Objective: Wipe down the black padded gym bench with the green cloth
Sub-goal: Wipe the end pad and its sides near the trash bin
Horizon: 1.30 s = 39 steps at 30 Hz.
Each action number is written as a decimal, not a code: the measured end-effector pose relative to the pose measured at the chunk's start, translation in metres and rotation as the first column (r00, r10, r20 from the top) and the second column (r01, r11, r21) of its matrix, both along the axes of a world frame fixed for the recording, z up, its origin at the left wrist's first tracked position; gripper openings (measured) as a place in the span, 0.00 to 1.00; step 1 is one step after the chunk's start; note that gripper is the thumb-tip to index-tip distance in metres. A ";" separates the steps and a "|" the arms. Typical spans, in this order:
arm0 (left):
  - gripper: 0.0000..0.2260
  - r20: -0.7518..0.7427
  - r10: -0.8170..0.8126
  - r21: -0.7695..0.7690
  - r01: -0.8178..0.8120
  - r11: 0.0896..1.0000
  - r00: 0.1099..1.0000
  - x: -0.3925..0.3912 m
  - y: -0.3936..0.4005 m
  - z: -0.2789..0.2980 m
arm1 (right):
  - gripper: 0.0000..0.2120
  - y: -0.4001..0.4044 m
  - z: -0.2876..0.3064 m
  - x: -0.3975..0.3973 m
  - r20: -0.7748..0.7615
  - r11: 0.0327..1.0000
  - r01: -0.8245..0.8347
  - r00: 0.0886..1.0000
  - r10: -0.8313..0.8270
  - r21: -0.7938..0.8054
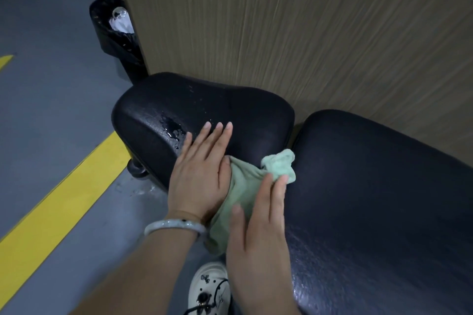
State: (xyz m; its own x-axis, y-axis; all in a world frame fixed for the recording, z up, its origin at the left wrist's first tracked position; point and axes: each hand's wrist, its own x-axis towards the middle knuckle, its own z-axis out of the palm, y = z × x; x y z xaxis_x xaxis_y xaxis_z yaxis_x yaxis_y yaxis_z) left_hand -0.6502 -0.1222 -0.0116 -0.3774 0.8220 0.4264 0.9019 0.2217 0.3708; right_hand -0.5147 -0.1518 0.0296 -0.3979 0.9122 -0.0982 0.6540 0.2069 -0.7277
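Note:
The black padded gym bench (371, 186) runs from centre to lower right, in two pads: a smaller seat pad (230, 105) and a longer back pad. Water drops and a small puddle (172, 126) lie on the seat pad's left side. The green cloth (245, 186) lies bunched across the gap between the pads. My left hand (202, 171), with a pale bangle at the wrist, lies flat on the seat pad with straight fingers, its edge on the cloth. My right hand (261, 220) presses flat on the cloth's near part, fingers straight.
A wood-grain wall panel (307, 33) stands right behind the bench. A black bin (115, 36) with a liner and white rubbish stands at the panel's left corner. The grey floor (51, 110) has yellow stripes (64, 197) and some water spots. My white shoe (208, 291) is below.

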 end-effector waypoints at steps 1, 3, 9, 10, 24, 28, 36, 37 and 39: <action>0.23 -0.006 -0.002 0.005 0.002 1.000 1.000 0.000 0.000 0.000 | 0.34 0.000 0.003 0.007 0.103 0.999 -0.042 0.994 0.043 -0.007; 0.23 -0.008 0.001 0.006 -0.001 1.000 1.000 0.001 0.000 -0.001 | 0.35 0.012 0.005 0.013 0.289 0.993 -0.117 0.951 0.113 -0.002; 0.23 0.003 -0.007 -0.017 0.007 1.000 1.000 0.002 -0.001 0.000 | 0.36 0.066 0.003 -0.016 0.450 0.987 -0.144 0.888 0.095 0.076; 0.23 0.004 -0.013 -0.020 0.013 1.000 1.000 0.001 -0.002 0.000 | 0.34 0.071 0.002 -0.019 0.467 0.987 -0.144 0.879 0.095 0.069; 0.21 0.021 0.001 -0.023 -0.001 1.000 1.000 0.003 -0.002 -0.001 | 0.30 0.177 0.029 0.017 0.580 0.635 -0.752 0.601 0.550 0.176; 0.20 0.034 -0.006 -0.041 0.007 0.999 0.999 0.003 -0.004 0.000 | 0.26 0.168 0.029 -0.003 0.599 0.659 -0.706 0.653 0.464 0.260; 0.21 0.032 0.011 -0.013 -0.011 1.000 0.999 0.002 -0.002 -0.001 | 0.28 0.150 -0.009 0.001 0.473 0.640 -0.666 0.737 0.483 0.384; 0.21 0.033 0.015 -0.008 -0.014 1.000 0.999 0.003 -0.003 -0.001 | 0.29 0.150 -0.009 0.002 0.472 0.626 -0.678 0.728 0.497 0.386; 0.21 0.035 0.017 -0.003 -0.017 1.000 0.999 0.004 -0.004 0.000 | 0.31 0.151 -0.008 0.006 0.482 0.596 -0.714 0.694 0.535 0.367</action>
